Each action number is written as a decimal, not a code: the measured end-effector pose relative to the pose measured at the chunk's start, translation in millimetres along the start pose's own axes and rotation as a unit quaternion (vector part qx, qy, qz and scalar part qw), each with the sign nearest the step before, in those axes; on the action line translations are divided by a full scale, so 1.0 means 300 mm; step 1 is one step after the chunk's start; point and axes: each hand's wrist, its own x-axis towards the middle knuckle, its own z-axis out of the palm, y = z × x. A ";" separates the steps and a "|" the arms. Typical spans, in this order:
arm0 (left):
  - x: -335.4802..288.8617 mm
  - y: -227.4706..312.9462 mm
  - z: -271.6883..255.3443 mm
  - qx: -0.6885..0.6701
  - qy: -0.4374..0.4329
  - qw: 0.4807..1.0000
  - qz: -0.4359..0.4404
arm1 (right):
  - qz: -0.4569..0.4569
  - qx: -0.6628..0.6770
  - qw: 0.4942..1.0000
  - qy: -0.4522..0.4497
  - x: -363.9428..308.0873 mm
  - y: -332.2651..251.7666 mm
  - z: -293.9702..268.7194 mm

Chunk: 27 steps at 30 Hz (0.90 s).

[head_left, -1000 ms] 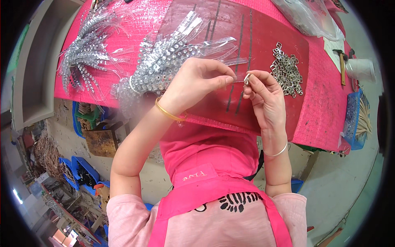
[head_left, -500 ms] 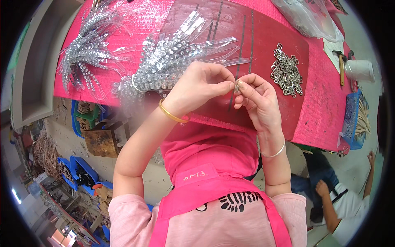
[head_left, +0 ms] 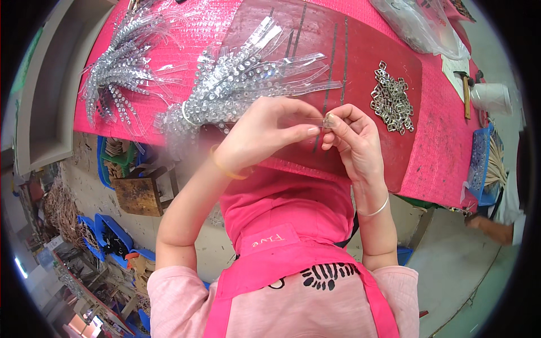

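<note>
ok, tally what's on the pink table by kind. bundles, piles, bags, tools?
Bundles of clear studded strips: 2
Pile of small metal clips: 1
Clear plastic bag: 1
Hammer: 1
White roll: 1
Total: 6
Both hands, left hand and right hand, pinch one small clip.

We cannot make out the small metal piece (head_left: 328,120) pinched between our fingertips: it is too tiny to tell its shape, and our left hand (head_left: 265,132) covers the near end of the clear strip (head_left: 307,119) it sits on. The same hand hides the tied end of the bundle of clear strips (head_left: 236,90). The pile of metal clips (head_left: 390,101) blurs into one mass. The clear plastic bag (head_left: 420,25) is cut off by the top edge. At the right rim, another person's arm (head_left: 496,228) shows only partly. The desk (head_left: 445,152) bends out of view.
</note>
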 end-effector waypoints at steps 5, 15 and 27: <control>-0.021 0.013 -0.027 0.229 0.019 0.970 0.075 | -0.026 -0.037 0.999 0.005 -0.015 0.027 0.043; -0.192 -0.002 0.036 0.261 0.166 0.947 0.083 | -0.287 -0.400 0.869 0.043 -0.077 0.049 0.128; -0.254 -0.041 0.013 -0.192 0.087 0.970 -0.119 | -0.283 -0.410 0.867 -0.010 -0.072 0.105 0.132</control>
